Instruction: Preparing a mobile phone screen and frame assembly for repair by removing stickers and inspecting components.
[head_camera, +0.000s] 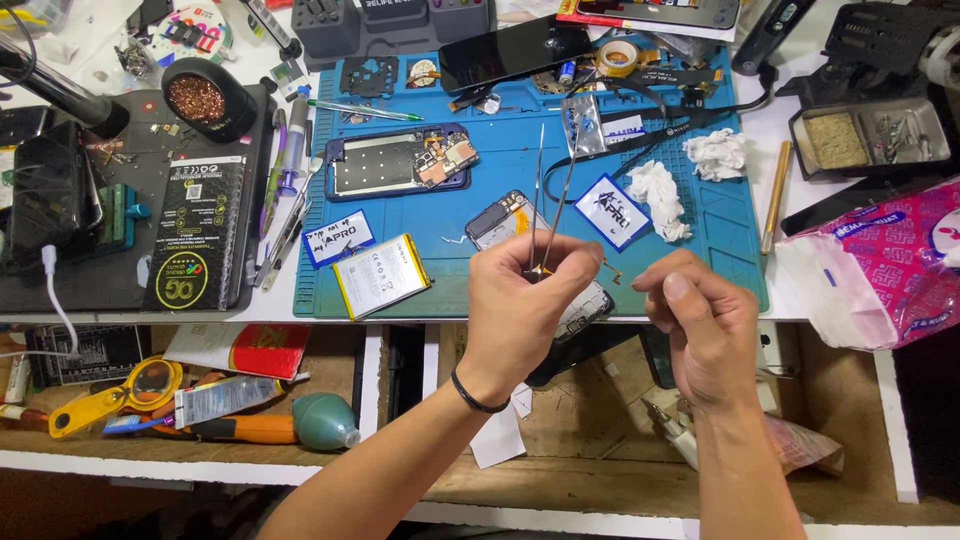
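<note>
My left hand (520, 300) is raised above the front edge of the blue work mat (470, 270) and pinches a pair of thin metal tweezers (556, 190), whose tips point up and away. My right hand (700, 315) hovers beside it, fingers curled with thumb and forefinger close together; I cannot tell if a tiny part is between them. Under my left hand lies an opened phone body (500, 218), partly hidden. Another opened phone frame (400, 162) with a bare circuit board lies further back on the mat. A flat phone battery (381, 276) rests at the mat's front left.
Crumpled white tissues (660, 195) and a tape roll (617, 57) lie on the mat's right and back. A brass-wool tip cleaner (197, 100) and tools stand at left. A pink bag (880, 265) is at right. A lower shelf holds a teal air blower (322, 420).
</note>
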